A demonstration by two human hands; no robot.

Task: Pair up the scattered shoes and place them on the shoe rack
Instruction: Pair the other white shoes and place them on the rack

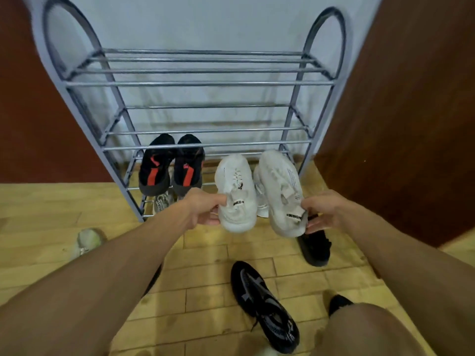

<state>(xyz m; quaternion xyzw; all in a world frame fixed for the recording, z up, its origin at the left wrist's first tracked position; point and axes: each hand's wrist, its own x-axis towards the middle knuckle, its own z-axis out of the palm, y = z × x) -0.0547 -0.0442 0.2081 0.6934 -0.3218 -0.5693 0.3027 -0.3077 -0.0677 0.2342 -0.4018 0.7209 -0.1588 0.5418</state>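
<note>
My left hand (204, 208) grips the heel of a white sneaker (235, 191), held toe-forward in front of the grey metal shoe rack (200, 83). A matching white sneaker (280, 188) is pinched at its heel by my right hand (325, 211), just to the right of the first. Both point toward the rack's lower tiers. A black pair with red stripes (171, 165) stands on a lower shelf at the left. Beneath it a pale shoe (162, 202) shows on the bottom tier.
Loose on the wooden floor lie a black patterned sneaker (264, 307), another black shoe (314, 249) under my right hand, and a pale greenish shoe (87, 241) at the left. Dark red-brown panels (401, 111) flank the rack. My knee (367, 330) fills the lower right.
</note>
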